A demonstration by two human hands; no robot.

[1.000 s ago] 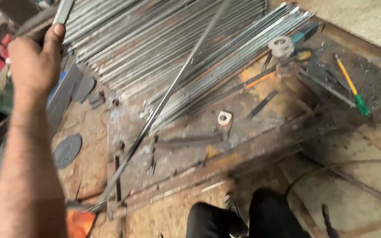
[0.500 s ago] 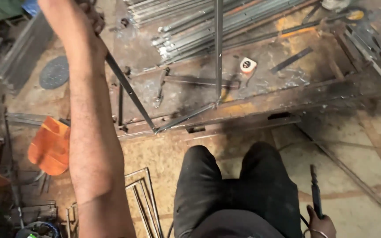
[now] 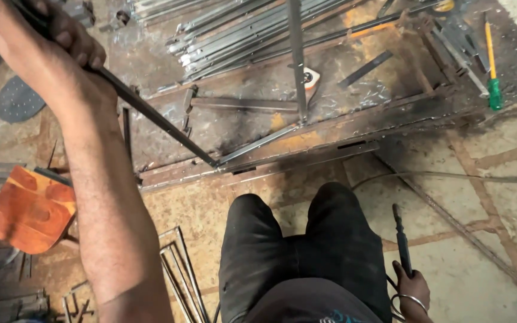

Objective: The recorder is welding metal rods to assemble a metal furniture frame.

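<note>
Head view: your right hand [image 3: 411, 290] wraps its fingers round the black welding holder [image 3: 401, 239] by your knee. Keep it pointed away. Your left hand [image 3: 43, 45] grips the dark metal bar [image 3: 151, 113] tightly; hold it steady on the work table [image 3: 330, 128].

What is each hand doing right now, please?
Left hand: closed around a dark metal bar.
Right hand: closed on a dark rod-shaped tool.

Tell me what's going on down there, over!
Left hand gripping a dark metal bar, angled down to the workbench. Right hand holding a black rod tool beside the knee. Nothing blocking the bar.
</note>
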